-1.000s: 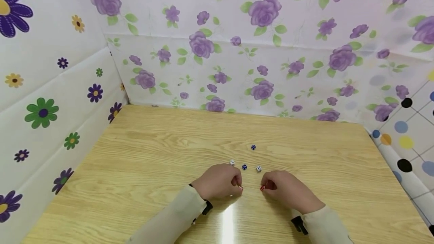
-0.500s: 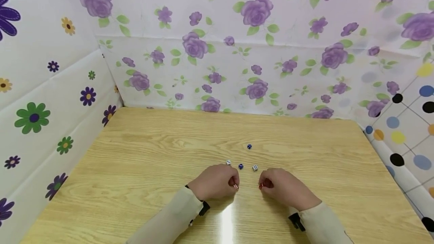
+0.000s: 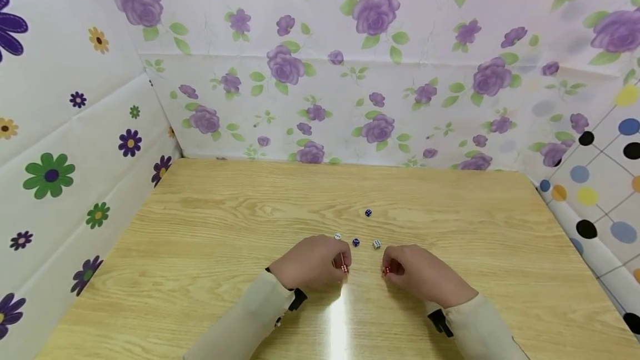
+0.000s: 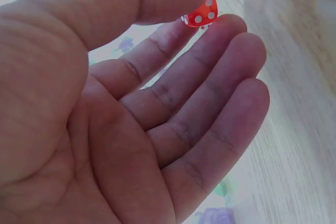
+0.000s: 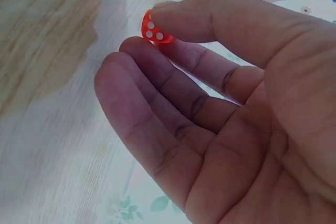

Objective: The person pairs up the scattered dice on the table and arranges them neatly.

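Note:
My left hand (image 3: 316, 264) pinches a red die (image 4: 205, 13) with white pips between thumb and index fingertip, its other fingers loosely bent. Opposite it, my right hand (image 3: 425, 275) grips a second red die (image 5: 150, 29) in the same way. A short gap separates the two hands, both low over the table. Just beyond them lie a white die (image 3: 337, 236), close behind the left knuckles, a blue die (image 3: 356, 242) in the middle, and another white die (image 3: 376, 244) near the right fingers. Farther back rests a second blue die (image 3: 368, 213).
The wooden table (image 3: 235, 199) reaches back to a wall sheet (image 3: 330, 26) printed with purple roses. A flowered sheet (image 3: 50, 126) borders the left side, and a dotted sheet (image 3: 607, 204) the right. Light glares off the table's front.
The red die in my left fingers shows a different tilt. Both hands have drawn slightly apart, each still pinching its die. The head view has shifted a little; the loose dice keep their layout.

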The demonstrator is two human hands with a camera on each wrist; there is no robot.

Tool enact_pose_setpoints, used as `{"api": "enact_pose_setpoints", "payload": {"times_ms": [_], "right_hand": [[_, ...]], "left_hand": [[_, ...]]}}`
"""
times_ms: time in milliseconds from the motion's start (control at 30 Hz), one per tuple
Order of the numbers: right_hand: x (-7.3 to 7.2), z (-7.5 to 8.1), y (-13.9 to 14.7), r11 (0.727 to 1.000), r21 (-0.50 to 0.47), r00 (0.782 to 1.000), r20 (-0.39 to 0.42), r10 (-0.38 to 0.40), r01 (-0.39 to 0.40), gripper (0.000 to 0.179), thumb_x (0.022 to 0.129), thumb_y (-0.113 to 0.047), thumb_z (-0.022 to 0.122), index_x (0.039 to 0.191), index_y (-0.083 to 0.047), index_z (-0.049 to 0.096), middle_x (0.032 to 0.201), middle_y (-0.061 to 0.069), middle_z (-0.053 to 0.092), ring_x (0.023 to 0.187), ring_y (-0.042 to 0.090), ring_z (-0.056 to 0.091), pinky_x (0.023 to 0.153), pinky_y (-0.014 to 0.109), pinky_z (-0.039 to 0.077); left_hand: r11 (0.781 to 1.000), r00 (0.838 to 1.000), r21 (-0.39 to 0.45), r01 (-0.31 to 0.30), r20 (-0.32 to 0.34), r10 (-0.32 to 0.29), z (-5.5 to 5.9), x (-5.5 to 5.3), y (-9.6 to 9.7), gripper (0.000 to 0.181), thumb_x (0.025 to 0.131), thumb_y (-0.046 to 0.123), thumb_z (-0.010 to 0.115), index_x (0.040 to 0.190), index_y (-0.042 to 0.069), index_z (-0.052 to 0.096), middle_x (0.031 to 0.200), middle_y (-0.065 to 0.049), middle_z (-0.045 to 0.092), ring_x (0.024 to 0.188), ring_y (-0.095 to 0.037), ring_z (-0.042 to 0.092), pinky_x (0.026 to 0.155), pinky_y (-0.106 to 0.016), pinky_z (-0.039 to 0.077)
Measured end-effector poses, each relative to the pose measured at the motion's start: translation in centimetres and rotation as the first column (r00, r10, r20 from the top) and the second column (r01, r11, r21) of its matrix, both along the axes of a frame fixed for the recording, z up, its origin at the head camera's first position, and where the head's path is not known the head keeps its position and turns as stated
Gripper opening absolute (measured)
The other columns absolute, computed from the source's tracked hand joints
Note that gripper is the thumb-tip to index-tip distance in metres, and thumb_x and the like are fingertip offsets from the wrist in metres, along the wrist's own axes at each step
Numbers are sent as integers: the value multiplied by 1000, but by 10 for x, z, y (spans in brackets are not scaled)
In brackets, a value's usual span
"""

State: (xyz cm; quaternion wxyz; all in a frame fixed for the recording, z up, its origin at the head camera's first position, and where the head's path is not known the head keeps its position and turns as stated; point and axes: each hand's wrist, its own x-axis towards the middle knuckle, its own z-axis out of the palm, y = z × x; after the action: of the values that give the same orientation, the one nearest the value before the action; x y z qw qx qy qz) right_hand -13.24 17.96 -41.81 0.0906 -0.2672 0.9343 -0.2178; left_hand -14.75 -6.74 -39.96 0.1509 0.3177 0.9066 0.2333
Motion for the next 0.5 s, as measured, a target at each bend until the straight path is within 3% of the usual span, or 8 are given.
{"api": "enact_pose_setpoints", "payload": {"times_ms": [267,500], "right_hand": [[1,0,-1,999,-10,999,16,38,-38,10,84,-8,67,84,-17,63,75,-15,57,65,1,50,60,21,45],[5,5,-4,995,-36,988,122,96,-92,8,85,-14,70,83,-20,65,74,-15,57,65,0,50,60,21,45]], "left_hand": [[996,996,-28,85,7,-85,1,1,2,9,83,18,70,82,25,64,75,18,57,68,1,53,64,-20,44],[991,992,-57,120,52,-117,1,4,3,9,82,20,73,81,26,66,73,20,58,67,4,54,64,-17,45]]}}
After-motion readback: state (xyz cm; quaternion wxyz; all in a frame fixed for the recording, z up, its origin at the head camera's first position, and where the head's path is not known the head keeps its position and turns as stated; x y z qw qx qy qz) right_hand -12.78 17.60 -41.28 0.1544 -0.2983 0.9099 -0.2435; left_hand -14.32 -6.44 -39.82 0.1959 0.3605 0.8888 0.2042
